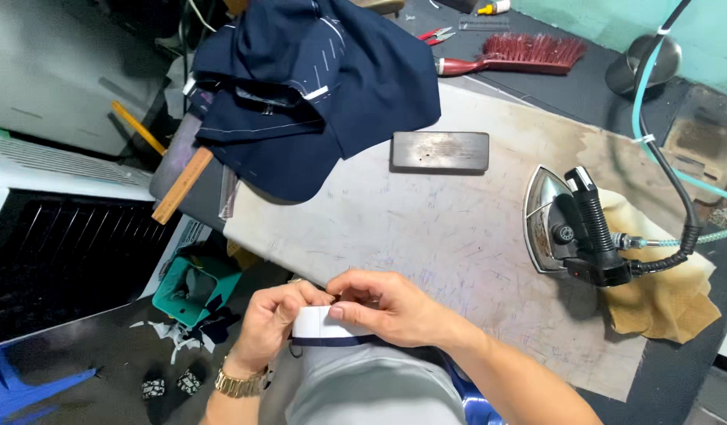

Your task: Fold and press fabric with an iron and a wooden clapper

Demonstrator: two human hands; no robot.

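White and navy cloth, a small folded strip (326,327), is being pinched between both hands at the near edge of the ironing table (426,228), close against the person's body. The left hand (273,319), wearing a gold watch (241,383), is curling its fingers shut around the strip's left end. The right hand (387,307) is pressing thumb and fingertips closed on the strip's top edge, the two hands touching each other.

Farther up the table, a navy garment (316,86) with chalk marks is lying bunched at the far left corner. A dark metal block (440,151) is sitting just beside it. A steam iron (572,228) is resting on a tan cloth (670,291) at the right, well apart from the hands. A red brush (521,53) is lying beyond the table.
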